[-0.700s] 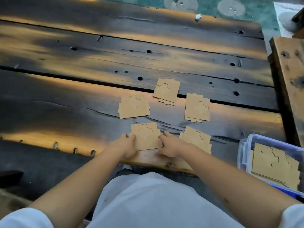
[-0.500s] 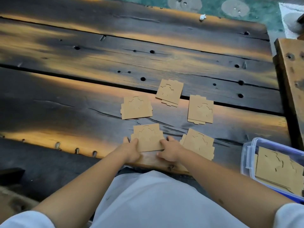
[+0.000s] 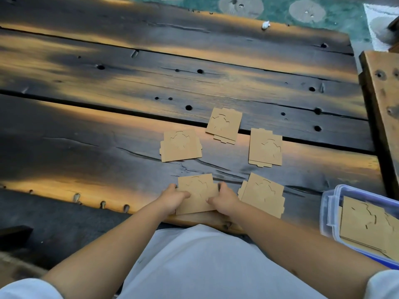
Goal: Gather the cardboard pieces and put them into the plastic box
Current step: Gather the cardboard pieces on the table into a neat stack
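Several flat brown cardboard pieces lie on the dark wooden table (image 3: 108, 130). My left hand (image 3: 172, 198) and my right hand (image 3: 224, 200) grip the two sides of the nearest cardboard piece (image 3: 198, 194) at the table's front edge. Another piece (image 3: 262, 194) lies just right of my right hand. Farther back lie a left piece (image 3: 180, 145), a middle piece (image 3: 223, 125) and a right piece (image 3: 265, 147). The clear plastic box (image 3: 330, 210) with a blue rim stands at the lower right and holds a stack of cardboard pieces (image 3: 369, 225).
A second wooden surface (image 3: 384, 93) borders the table on the right. Green patterned floor (image 3: 280, 7) shows beyond the far edge. A small white scrap (image 3: 265, 24) lies near the table's far edge. The planks have gaps and holes.
Both hands have closed in over the nearest piece's sides, thumbs on top, and drawn it slightly toward the table's front edge. The camera view has shifted a little.
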Demonstrator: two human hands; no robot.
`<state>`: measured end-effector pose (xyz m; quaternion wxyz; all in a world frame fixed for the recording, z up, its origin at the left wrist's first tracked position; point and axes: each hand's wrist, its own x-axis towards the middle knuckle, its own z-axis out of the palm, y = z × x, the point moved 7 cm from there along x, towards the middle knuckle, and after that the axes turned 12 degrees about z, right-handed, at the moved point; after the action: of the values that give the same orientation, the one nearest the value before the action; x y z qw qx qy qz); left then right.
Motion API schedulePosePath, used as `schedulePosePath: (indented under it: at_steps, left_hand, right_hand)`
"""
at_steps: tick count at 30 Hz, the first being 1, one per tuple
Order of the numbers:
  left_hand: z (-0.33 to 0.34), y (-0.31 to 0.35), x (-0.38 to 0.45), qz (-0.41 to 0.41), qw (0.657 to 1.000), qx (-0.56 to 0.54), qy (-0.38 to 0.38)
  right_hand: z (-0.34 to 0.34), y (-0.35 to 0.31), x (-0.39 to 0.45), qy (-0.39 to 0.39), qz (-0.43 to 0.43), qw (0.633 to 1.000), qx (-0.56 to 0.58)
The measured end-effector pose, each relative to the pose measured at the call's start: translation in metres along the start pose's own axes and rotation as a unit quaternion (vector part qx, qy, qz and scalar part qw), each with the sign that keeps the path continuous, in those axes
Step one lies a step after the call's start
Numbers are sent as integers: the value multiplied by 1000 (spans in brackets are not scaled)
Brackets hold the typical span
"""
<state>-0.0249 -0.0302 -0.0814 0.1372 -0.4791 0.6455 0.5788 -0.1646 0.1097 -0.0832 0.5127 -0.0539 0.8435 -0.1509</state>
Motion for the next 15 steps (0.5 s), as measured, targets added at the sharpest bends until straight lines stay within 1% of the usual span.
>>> schedulePosePath:
  at_steps: [1,2,5,7,11,15]
  left_hand:
    - [0,-2,-1,-11,999,-33,-1]
    - [0,-4,-1,-10,999,-40,-1]
    - [0,1,1,35,999,-6,-1]
    - [5,10,1,66,998,8,-11]
    - [19,30,2,109,994,15,-15]
    - [42,50,8,145,986,80,-30]
  right_hand:
    - [-1,3,1,1,7,1000,-13]
    - [-1,5,2,2,7,1000,-24]
    - [-8,12,3,25,1,999,-27]
    - [-18,20,1,56,5,998,-5]
    - [-43,38,-4,94,10,992,87]
    - [-68,66,-10,136,20,986,93]
